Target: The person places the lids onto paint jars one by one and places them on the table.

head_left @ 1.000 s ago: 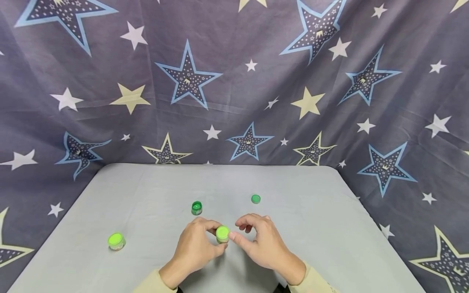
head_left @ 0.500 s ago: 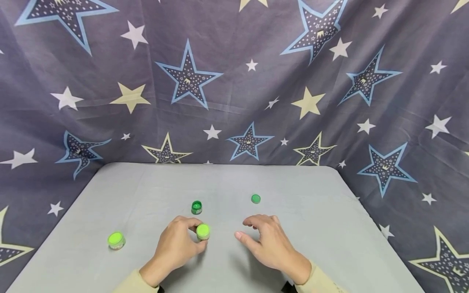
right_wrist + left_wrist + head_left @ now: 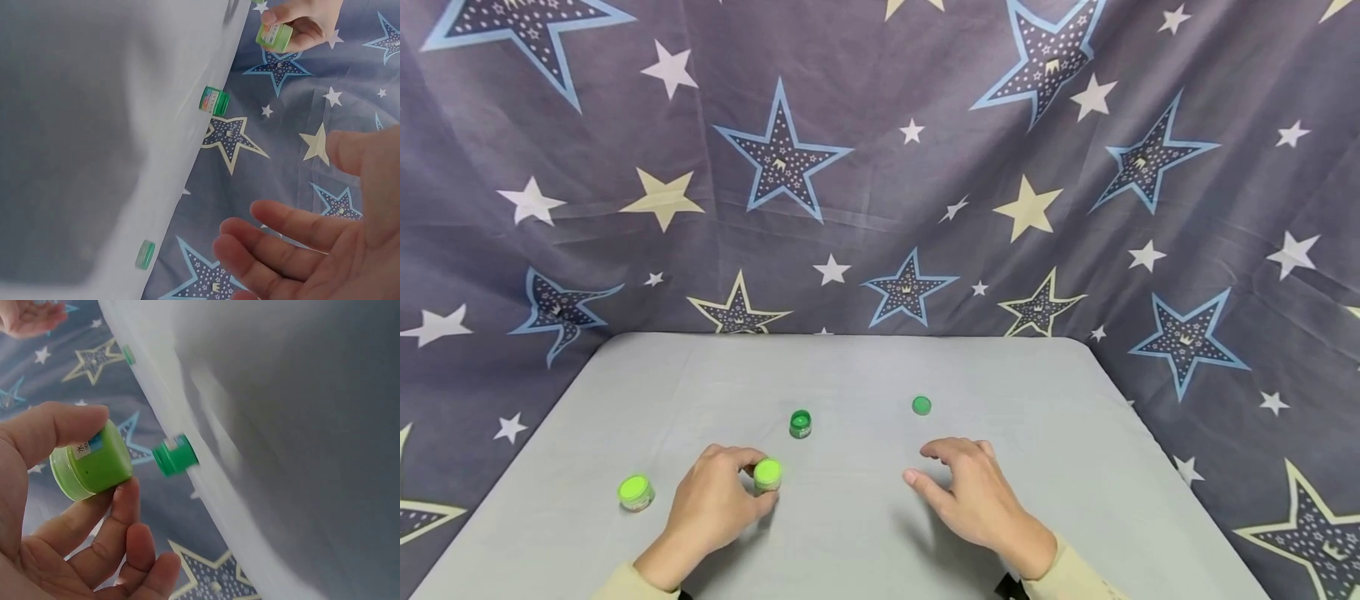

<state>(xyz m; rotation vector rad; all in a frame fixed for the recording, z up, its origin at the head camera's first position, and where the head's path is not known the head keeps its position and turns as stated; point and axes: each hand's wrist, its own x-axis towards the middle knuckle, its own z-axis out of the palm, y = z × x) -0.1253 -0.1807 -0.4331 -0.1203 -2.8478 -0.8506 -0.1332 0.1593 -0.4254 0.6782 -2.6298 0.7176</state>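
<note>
In the head view my left hand (image 3: pixel 715 500) pinches a small lime-green lidded jar (image 3: pixel 767 475) between thumb and fingers, lid up. The left wrist view shows the thumb across the label of this jar (image 3: pixel 97 459). My right hand (image 3: pixel 977 496) is apart from everything, fingers loosely bent, nothing between them; its spread fingers also show in the right wrist view. Beyond the hands stands an uncovered dark-green jar (image 3: pixel 801 424). A flat green lid (image 3: pixel 921 405) lies to its right on the table.
A second lime-green lidded jar (image 3: pixel 636 493) stands on the table left of my left hand. The pale grey table (image 3: pixel 850 375) ends at the back against a dark curtain (image 3: pixel 865 208) with stars.
My left hand has carried the lime-green jar leftward, away from my right hand. The right hand has drawn back to the right. The other jars and the lid stay where they were.
</note>
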